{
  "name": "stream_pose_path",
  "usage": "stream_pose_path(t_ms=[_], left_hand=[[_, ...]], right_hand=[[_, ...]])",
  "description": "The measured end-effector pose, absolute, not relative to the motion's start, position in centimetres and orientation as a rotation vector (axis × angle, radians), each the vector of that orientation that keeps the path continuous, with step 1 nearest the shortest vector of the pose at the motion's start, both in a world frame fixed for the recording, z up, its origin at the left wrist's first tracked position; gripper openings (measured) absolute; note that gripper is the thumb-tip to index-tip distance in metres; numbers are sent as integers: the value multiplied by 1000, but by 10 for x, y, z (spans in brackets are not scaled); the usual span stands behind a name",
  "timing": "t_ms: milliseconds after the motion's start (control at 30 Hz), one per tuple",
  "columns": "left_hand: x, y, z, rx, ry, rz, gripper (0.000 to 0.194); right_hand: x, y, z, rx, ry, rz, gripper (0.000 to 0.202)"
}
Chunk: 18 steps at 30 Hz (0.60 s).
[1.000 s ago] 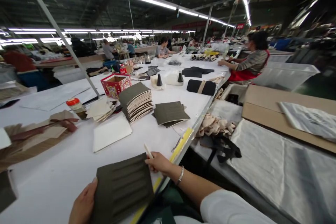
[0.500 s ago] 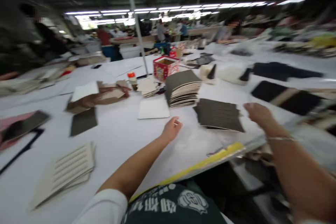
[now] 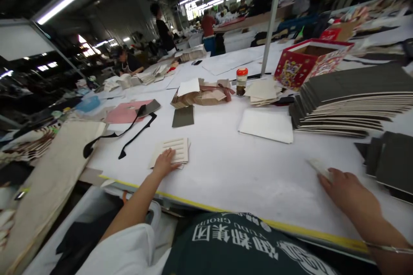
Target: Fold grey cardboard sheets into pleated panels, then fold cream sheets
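Note:
My left hand (image 3: 165, 163) lies on a small stack of cream panels (image 3: 180, 144) with raised parallel strips, its fingers spread over the top and the thumb near the right side. Over the white tabletop at the right, my right hand (image 3: 350, 191) pinches a small pale flat piece (image 3: 320, 167), which is blurred. Close by on its right sits a pile of dark grey panels (image 3: 395, 159), partly cut off by the view's edge. Behind that, a tall fanned stack of dark grey panels with pale edges (image 3: 351, 90) leans over.
White sheets (image 3: 266, 125) lie mid-table. Farther back are a jar with an orange lid (image 3: 241, 80), a red patterned box (image 3: 298, 64), a metal pole (image 3: 272, 21) and brown bundled pieces (image 3: 201, 94). Black strips (image 3: 137, 135) lie left. Yellow tape (image 3: 303, 228) runs along the near edge.
The view has swung left. My left hand has moved from the middle of the table onto the cream stack. My right hand has moved left of the dark panels and now holds a pale piece.

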<state>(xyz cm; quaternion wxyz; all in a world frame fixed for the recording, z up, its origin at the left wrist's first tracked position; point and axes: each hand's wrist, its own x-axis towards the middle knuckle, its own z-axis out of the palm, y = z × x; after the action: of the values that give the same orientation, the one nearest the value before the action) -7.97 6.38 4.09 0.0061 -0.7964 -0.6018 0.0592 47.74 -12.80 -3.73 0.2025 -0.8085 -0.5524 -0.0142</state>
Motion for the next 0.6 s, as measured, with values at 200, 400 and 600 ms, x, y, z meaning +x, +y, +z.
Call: stream_pose_path(t_ms=[200, 400, 600], left_hand=[[-71, 68, 40, -2534, -1791, 123, 48], [-89, 79, 48, -2500, -1760, -245, 34], [-51, 66, 101, -2040, -1453, -988, 44]], right_hand=[[470, -130, -23, -2589, -1497, -254, 27], [448, -120, 4, -2577, -1549, -421, 26], [403, -49, 30, -2253, -1789, -300, 30]])
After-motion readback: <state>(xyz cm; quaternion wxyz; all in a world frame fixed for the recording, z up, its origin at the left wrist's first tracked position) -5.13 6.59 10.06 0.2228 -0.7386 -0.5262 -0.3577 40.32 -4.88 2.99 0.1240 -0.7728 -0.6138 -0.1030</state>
